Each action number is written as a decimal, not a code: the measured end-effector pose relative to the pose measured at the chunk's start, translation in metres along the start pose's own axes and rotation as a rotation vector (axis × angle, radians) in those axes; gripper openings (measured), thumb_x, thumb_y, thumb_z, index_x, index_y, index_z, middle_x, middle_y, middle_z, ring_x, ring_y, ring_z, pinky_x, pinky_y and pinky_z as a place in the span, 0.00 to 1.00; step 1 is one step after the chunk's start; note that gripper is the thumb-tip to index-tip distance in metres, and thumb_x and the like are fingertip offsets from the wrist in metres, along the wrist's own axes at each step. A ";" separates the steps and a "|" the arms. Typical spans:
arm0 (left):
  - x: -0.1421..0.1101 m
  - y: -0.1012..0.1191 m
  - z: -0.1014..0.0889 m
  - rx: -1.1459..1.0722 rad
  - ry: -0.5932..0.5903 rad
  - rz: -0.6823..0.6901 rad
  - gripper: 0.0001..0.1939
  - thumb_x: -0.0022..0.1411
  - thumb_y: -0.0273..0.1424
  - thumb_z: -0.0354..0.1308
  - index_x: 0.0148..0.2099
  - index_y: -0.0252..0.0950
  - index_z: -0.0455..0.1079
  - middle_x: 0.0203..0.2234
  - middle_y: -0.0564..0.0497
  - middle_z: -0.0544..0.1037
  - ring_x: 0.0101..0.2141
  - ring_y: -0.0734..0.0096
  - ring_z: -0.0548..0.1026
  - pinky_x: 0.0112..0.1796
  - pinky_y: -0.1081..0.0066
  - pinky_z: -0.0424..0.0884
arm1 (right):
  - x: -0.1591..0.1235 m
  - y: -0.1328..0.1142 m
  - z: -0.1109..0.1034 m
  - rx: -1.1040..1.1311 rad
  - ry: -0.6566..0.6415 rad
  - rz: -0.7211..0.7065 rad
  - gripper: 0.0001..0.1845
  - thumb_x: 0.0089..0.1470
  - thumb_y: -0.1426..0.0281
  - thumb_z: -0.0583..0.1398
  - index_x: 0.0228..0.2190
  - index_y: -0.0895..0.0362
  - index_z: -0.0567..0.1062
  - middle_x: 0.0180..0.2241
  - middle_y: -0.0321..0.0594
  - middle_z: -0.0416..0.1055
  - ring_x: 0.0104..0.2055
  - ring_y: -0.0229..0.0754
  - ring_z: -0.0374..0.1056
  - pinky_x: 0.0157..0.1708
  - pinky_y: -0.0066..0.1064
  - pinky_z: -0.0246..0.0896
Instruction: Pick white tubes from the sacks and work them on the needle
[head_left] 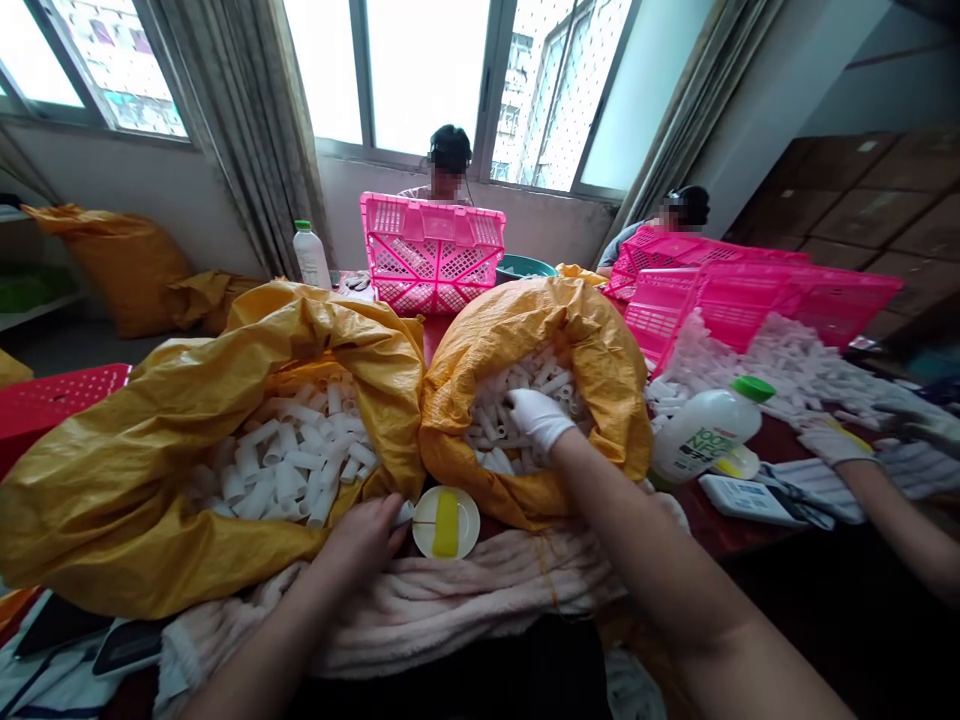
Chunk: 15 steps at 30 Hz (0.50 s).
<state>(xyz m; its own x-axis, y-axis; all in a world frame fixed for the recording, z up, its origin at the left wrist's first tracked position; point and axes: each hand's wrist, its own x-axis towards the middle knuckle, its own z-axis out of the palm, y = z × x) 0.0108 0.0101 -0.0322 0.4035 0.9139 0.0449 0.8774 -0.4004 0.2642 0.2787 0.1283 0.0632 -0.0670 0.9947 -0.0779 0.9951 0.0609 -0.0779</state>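
Note:
My right hand (538, 417), in a white glove, reaches into the right yellow sack (600, 370) and rests among its white plastic tubes (517, 395), fingers curled over them. My bare left hand (366, 537) lies closed by the mouth of the left yellow sack (150, 440), pinching a small white piece next to a round white dish (445, 521) with a yellow strip in it. That left sack holds several white tubes (292, 460) too. A pink towel (450, 600) lies in front of me under both arms.
Pink plastic crates (431, 250) stand behind the sacks and at the right (742, 300), with a heap of white tubes (787, 365). A white bottle with a green cap (709, 425) lies at the right. Two people sit by the window; another person's gloved hand (832, 440) works at the right.

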 end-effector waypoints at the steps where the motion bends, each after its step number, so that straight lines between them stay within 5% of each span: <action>1: 0.000 0.000 0.001 -0.007 -0.002 0.010 0.09 0.59 0.35 0.45 0.35 0.36 0.62 0.29 0.48 0.73 0.32 0.67 0.70 0.33 0.71 0.62 | -0.001 0.014 -0.003 -0.011 0.010 0.024 0.13 0.53 0.66 0.55 0.38 0.60 0.71 0.39 0.46 0.71 0.40 0.43 0.67 0.40 0.35 0.61; 6: 0.002 0.000 0.003 -0.049 -0.016 0.029 0.08 0.59 0.35 0.46 0.35 0.36 0.62 0.30 0.48 0.73 0.32 0.68 0.70 0.32 0.72 0.62 | 0.005 0.052 -0.005 -0.012 0.077 0.113 0.18 0.50 0.63 0.55 0.37 0.63 0.73 0.37 0.54 0.72 0.41 0.50 0.68 0.38 0.33 0.59; 11: 0.001 0.000 0.005 -0.067 0.001 0.038 0.08 0.59 0.34 0.47 0.35 0.36 0.62 0.29 0.49 0.72 0.31 0.69 0.70 0.32 0.72 0.63 | 0.033 0.025 0.001 0.060 0.157 0.153 0.22 0.50 0.62 0.54 0.41 0.65 0.71 0.39 0.57 0.71 0.42 0.52 0.67 0.39 0.33 0.58; 15: -0.001 -0.002 0.007 -0.064 0.010 0.063 0.09 0.58 0.35 0.47 0.34 0.36 0.63 0.29 0.49 0.72 0.32 0.69 0.70 0.33 0.72 0.63 | 0.043 0.009 -0.018 0.151 0.184 0.140 0.19 0.49 0.67 0.56 0.42 0.64 0.70 0.40 0.55 0.71 0.43 0.50 0.66 0.42 0.34 0.57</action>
<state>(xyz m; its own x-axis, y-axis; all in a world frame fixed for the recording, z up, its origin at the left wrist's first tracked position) 0.0100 0.0095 -0.0393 0.4545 0.8877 0.0731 0.8319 -0.4524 0.3215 0.2859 0.1732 0.0768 0.0987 0.9917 0.0820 0.9707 -0.0778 -0.2274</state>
